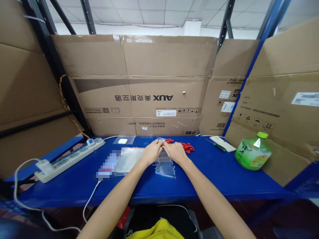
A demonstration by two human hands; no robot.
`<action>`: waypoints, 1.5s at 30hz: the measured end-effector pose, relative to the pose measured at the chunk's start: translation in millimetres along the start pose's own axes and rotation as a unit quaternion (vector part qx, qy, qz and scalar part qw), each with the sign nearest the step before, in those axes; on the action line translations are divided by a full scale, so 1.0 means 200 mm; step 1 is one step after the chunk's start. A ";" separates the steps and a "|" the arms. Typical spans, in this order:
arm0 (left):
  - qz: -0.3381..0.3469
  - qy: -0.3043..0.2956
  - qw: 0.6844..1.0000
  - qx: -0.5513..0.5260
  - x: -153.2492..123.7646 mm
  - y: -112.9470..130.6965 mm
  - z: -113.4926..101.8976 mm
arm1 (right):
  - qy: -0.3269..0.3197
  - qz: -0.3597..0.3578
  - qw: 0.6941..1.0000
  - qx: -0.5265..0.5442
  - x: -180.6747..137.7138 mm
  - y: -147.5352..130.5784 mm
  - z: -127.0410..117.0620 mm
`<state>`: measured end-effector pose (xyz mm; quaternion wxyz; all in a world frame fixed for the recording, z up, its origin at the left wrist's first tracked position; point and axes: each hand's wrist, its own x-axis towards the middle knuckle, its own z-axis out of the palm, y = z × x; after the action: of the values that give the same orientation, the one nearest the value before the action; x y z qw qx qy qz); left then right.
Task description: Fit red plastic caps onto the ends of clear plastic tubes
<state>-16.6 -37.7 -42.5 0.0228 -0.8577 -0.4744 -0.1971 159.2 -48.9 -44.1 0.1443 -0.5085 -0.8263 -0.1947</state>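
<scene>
My left hand (152,151) and my right hand (175,152) meet at the fingertips over the middle of the blue table. Both have their fingers closed in a pinch; what lies between them is too small and hidden to make out. Beneath and in front of them is a row of thin clear plastic tubes (164,167), lying roughly side by side. More clear tube ends show just beyond the fingers. Small red caps (188,147) form a loose pile beside my right hand, with some more just past its knuckles. Left of my left hand lies a clear plastic bag (129,159).
A phone with a blurred screen (108,166) is plugged in beside the bag. A white power strip (72,159) runs along the left. Farther back sits a white case (122,141). At right are a green screwdriver (219,146), a pale flat object (223,143) and a green bottle (253,153). Cardboard walls (149,59) enclose the table (211,179).
</scene>
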 end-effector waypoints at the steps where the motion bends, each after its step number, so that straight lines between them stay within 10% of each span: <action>1: 0.001 0.004 1.000 0.008 0.00 0.01 0.00 | 0.002 -0.006 1.000 0.003 0.00 0.00 0.00; 18: 0.000 0.013 0.981 -0.195 0.01 -0.04 0.01 | 0.096 -0.086 0.991 0.035 -0.02 0.09 0.03; 25: 0.002 -0.045 0.986 -0.160 0.01 -0.08 -0.01 | 0.084 -0.137 0.987 0.028 -0.01 0.09 0.07; 45: 0.010 0.033 0.998 -0.059 0.02 -0.01 0.03 | 0.009 -0.063 0.998 0.013 0.00 0.02 0.06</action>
<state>-14.9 -32.3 -46.7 -0.0105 -0.8552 -0.4526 -0.2524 162.9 -41.1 -53.0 0.1460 -0.4514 -0.8580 -0.1972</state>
